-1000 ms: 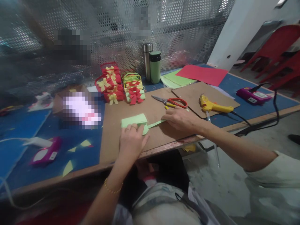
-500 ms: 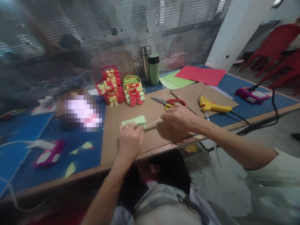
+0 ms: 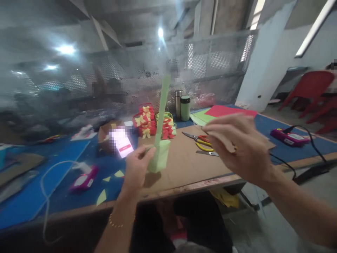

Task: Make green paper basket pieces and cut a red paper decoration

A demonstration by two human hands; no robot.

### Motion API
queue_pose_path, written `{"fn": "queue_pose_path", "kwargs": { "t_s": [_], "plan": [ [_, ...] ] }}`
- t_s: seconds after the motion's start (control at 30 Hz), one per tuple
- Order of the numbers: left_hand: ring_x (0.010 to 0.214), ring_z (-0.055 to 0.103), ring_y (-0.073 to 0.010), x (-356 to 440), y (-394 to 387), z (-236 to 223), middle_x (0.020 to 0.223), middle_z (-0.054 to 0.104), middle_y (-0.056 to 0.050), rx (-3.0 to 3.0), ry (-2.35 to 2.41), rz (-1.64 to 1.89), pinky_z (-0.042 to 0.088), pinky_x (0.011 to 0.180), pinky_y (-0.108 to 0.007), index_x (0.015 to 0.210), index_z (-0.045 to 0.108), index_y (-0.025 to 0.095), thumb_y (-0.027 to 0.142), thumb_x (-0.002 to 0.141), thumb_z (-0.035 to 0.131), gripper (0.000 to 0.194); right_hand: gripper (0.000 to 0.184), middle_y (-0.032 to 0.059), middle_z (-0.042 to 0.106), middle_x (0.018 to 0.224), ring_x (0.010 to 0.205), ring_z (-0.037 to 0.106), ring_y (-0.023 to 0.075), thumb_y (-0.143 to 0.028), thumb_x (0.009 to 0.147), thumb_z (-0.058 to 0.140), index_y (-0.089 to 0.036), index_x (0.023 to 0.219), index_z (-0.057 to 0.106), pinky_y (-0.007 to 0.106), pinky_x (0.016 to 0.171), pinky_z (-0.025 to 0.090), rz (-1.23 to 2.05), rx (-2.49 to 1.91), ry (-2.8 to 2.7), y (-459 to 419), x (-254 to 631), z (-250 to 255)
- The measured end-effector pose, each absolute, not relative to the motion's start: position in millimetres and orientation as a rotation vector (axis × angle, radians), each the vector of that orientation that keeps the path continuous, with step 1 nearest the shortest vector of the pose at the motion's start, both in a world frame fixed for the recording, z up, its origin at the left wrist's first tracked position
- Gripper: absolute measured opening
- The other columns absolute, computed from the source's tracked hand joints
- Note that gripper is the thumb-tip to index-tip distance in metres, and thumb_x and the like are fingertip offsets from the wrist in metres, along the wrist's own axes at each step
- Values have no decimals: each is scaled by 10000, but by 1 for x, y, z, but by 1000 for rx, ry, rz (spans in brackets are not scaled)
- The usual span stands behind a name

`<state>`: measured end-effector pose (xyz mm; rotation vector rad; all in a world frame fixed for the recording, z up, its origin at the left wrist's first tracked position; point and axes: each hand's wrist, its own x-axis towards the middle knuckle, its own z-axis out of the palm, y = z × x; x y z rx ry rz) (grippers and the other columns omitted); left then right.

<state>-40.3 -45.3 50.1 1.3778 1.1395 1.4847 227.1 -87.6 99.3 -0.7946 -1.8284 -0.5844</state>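
My left hand [image 3: 137,168] pinches a pale green folded paper piece [image 3: 159,158] and holds it up above the brown cardboard mat [image 3: 184,165]. A long green paper strip [image 3: 162,105] stands up from it, nearly vertical. My right hand [image 3: 238,146] is raised in front of the table at the right, fingers curled and apart, with nothing visible in it. It is apart from the paper. Red-handled scissors [image 3: 196,137] lie on the mat behind it.
Finished red and green paper baskets [image 3: 151,121] with bows stand at the back of the mat. Two flasks [image 3: 183,105], red and green paper sheets [image 3: 223,111], purple devices [image 3: 289,137], a lit phone [image 3: 121,142], a white cable [image 3: 52,175] and paper scraps lie on the blue table.
My left hand lifted the green paper off the mat and the strip now points upward. My right hand let go of the strip and rose. The camera tilted up.
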Motion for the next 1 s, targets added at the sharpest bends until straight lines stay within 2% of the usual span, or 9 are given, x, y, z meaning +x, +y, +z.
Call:
{"fn": "queue_pose_path", "kwargs": {
  "t_s": [0.13, 0.23, 0.33, 0.43, 0.6, 0.67, 0.83, 1.0],
  "plan": [
    [676, 635, -124, -31, -62, 50, 789, 768, -45, 1175, 978, 1380, 508, 627, -203, 854, 804, 136, 410, 597, 919, 393, 127, 35, 748, 937, 894, 696, 191, -149, 980, 592, -222, 979, 696, 358, 836, 472, -126, -817, -2035, -101, 210, 76],
    [653, 648, -137, -20, -84, 40, 747, 763, -52, 1124, 920, 1204, 527, 604, -211, 849, 800, 133, 458, 581, 933, 441, 135, 52, 748, 968, 911, 693, 192, -175, 987, 583, -210, 997, 713, 338, 835, 501, 108, -918, -1994, -118, 202, 54],
    [637, 644, -139, -11, -107, 27, 734, 758, -51, 1137, 879, 1056, 526, 592, -218, 844, 798, 135, 484, 602, 915, 440, 142, 71, 740, 1015, 977, 677, 212, -218, 981, 593, -207, 1037, 723, 351, 870, 508, 117, -1040, -1821, -139, 195, 37],
    [622, 615, -125, -8, -125, 15, 719, 743, -35, 1197, 887, 1007, 503, 587, -211, 820, 793, 135, 442, 626, 895, 378, 155, 64, 737, 1016, 1003, 660, 223, -275, 972, 603, -218, 1034, 733, 370, 900, 485, 136, -1097, -1722, -152, 187, 25],
    [629, 581, -122, -12, -142, 5, 701, 701, -13, 1258, 896, 957, 474, 593, -217, 791, 761, 137, 403, 643, 836, 314, 212, -4, 676, 741, 719, 621, 164, -344, 911, 647, -211, 748, 670, 299, 710, 463, 552, -1104, -1708, -155, 174, 12],
    [612, 553, -116, -13, -147, 4, 677, 672, -3, 1280, 915, 949, 448, 569, -214, 756, 735, 141, 403, 660, 804, 287, 249, -16, 639, 688, 664, 588, 149, -356, 884, 664, -209, 686, 625, 283, 661, 446, 652, -1087, -1669, -154, 169, 6],
    [532, 466, -93, -12, -156, -1, 572, 569, 32, 1302, 989, 967, 370, 509, -208, 634, 647, 154, 393, 657, 763, 267, 224, -16, 639, 691, 663, 568, 151, -336, 869, 675, -215, 688, 626, 293, 670, 435, 608, -1044, -1628, -161, 162, -10],
    [540, 512, -108, -11, -158, -10, 593, 624, 9, 1185, 1009, 954, 402, 534, -222, 645, 660, 148, 387, 627, 775, 266, 201, 17, 677, 750, 769, 593, 194, -306, 926, 648, -228, 748, 699, 348, 746, 420, 326, -1014, -1746, -170, 161, -24]
  ]
}}
